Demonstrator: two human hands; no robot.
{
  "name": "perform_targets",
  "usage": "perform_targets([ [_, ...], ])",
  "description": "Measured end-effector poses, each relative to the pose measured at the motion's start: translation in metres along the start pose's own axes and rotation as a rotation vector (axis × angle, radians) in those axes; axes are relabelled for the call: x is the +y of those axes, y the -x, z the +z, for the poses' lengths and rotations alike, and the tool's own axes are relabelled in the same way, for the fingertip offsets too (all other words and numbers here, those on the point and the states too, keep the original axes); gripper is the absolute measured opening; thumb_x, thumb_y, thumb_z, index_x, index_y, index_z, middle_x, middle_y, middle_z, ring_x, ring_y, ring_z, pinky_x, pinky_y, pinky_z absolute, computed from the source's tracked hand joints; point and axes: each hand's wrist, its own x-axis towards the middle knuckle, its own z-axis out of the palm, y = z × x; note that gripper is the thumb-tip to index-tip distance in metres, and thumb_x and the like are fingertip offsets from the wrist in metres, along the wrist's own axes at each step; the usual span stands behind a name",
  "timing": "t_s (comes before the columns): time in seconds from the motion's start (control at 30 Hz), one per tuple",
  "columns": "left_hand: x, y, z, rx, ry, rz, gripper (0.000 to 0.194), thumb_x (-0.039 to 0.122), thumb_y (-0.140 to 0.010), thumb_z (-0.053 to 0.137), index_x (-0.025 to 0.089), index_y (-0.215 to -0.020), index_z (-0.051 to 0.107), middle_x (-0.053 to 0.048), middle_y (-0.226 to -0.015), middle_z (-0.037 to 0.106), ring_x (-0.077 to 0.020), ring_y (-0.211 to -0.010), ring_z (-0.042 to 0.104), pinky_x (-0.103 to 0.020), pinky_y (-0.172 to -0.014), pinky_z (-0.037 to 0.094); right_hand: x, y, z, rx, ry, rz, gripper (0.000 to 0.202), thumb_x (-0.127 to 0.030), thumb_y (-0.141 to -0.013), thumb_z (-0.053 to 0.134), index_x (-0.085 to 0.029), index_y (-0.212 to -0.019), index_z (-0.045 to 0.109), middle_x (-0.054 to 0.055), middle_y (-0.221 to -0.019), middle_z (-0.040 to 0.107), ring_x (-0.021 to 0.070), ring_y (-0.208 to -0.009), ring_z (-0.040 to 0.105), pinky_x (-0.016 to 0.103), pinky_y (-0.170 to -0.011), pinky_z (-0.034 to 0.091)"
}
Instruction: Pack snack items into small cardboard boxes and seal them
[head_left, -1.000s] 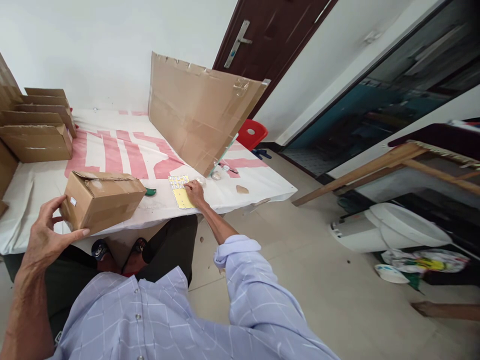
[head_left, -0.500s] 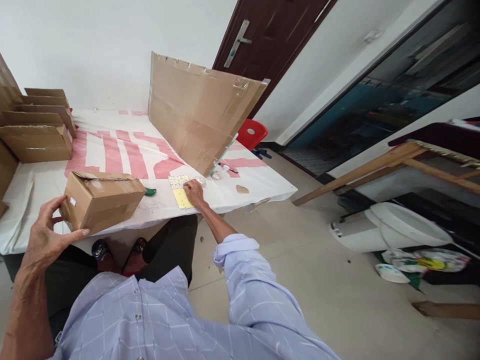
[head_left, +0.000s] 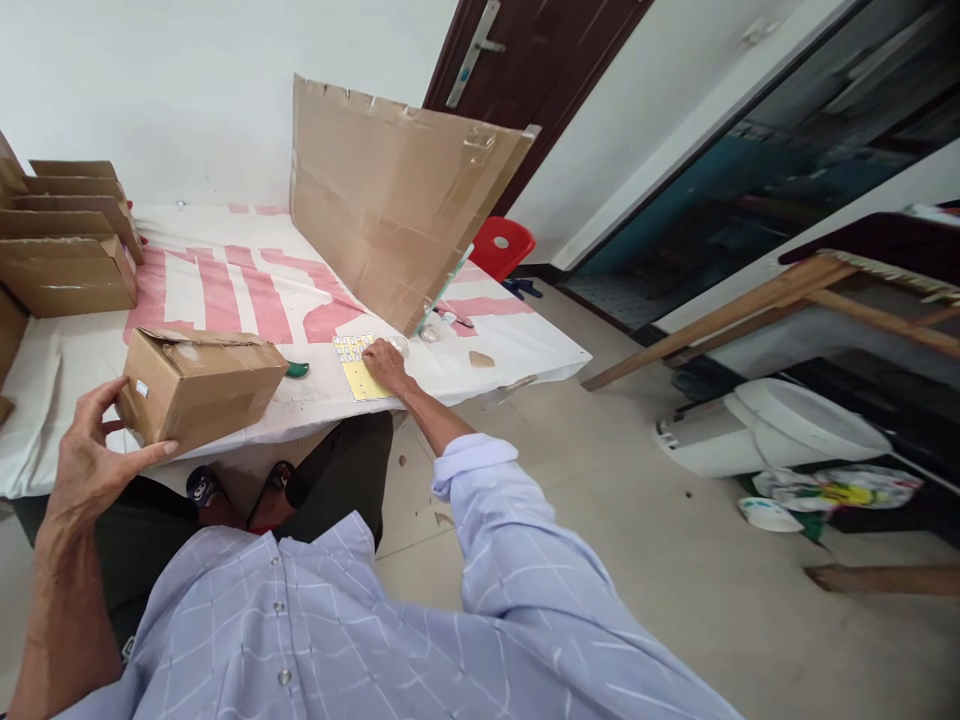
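My left hand (head_left: 94, 450) grips the near left end of a closed cardboard box (head_left: 202, 390), thumb along the bottom edge and fingers on the side. A small white label (head_left: 141, 388) sticks to that end face. My right hand (head_left: 386, 366) rests over a yellow sticker sheet (head_left: 367, 385), whose upper part carries rows of small white labels. Its fingers are bent together at the sheet's labelled part, and whatever is between the fingertips is hidden. Between box and sheet lies a small green curved object (head_left: 298, 369).
A large cardboard panel (head_left: 397, 200) leans upright behind the sheet. Several cardboard boxes (head_left: 71, 270) stand at the table's left. Clear tape rolls (head_left: 430, 332) and a brown scrap (head_left: 481, 359) lie to the right. A red stool (head_left: 504, 247) stands beyond the table (head_left: 540, 350).
The whole scene sits slightly higher in view as the camera shifts. My right hand has moved a little on the sticker sheet; my left hand keeps its grip on the box.
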Motion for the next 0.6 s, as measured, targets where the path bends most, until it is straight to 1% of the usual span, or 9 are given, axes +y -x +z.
perform_targets([
  [0.1,0.004,0.001,0.000,-0.009,0.078,-0.046,0.114,0.066,-0.061,0.101,0.019,-0.157,0.061,-0.018,-0.165,0.060,-0.0416,-0.140,0.068,-0.064,-0.115,0.065,-0.004,-0.002,-0.003,-0.015,0.009,0.017,0.026,-0.017,-0.096,0.058,-0.020,-0.090,0.083,0.015,-0.113,0.080,0.0281,-0.109,0.064,0.038,-0.102,0.050],
  [0.2,0.008,0.004,-0.002,-0.022,0.069,-0.078,0.107,0.059,-0.063,0.101,0.021,-0.155,0.062,-0.016,-0.164,0.060,-0.0403,-0.142,0.067,-0.061,-0.115,0.065,-0.008,0.002,-0.007,-0.013,0.002,0.017,0.028,-0.019,-0.096,0.056,-0.019,-0.090,0.084,0.014,-0.110,0.081,0.0263,-0.106,0.066,0.037,-0.100,0.051],
  [0.3,0.008,0.007,-0.003,-0.025,0.071,-0.087,0.104,0.058,-0.064,0.100,0.022,-0.154,0.062,-0.015,-0.163,0.060,-0.0399,-0.144,0.065,-0.059,-0.114,0.065,-0.006,0.008,-0.010,0.005,-0.020,0.022,0.033,-0.021,-0.098,0.052,-0.020,-0.096,0.085,0.012,-0.115,0.083,0.0251,-0.109,0.069,0.036,-0.101,0.052],
  [0.43,0.004,0.008,-0.002,-0.025,0.078,-0.087,0.105,0.060,-0.064,0.099,0.024,-0.155,0.061,-0.014,-0.164,0.059,-0.0407,-0.146,0.064,-0.061,-0.116,0.064,-0.002,0.008,-0.013,0.031,-0.040,0.066,0.038,-0.019,-0.097,0.048,-0.019,-0.104,0.086,0.012,-0.122,0.084,0.0253,-0.115,0.071,0.035,-0.103,0.053],
  [0.5,0.001,0.007,0.000,-0.025,0.091,-0.078,0.104,0.060,-0.063,0.100,0.026,-0.154,0.062,-0.014,-0.164,0.059,-0.0414,-0.146,0.063,-0.061,-0.115,0.064,-0.002,0.008,-0.015,0.040,-0.044,0.089,0.038,-0.018,-0.096,0.049,-0.019,-0.103,0.086,0.013,-0.123,0.084,0.0252,-0.116,0.072,0.035,-0.104,0.053],
  [0.6,0.000,0.006,0.001,-0.021,0.108,-0.071,0.101,0.058,-0.062,0.100,0.029,-0.152,0.063,-0.013,-0.164,0.059,-0.0413,-0.146,0.064,-0.060,-0.112,0.066,-0.007,0.010,-0.017,0.039,-0.051,0.091,0.032,-0.018,-0.094,0.053,-0.020,-0.095,0.085,0.011,-0.119,0.085,0.0243,-0.114,0.072,0.034,-0.104,0.053],
])
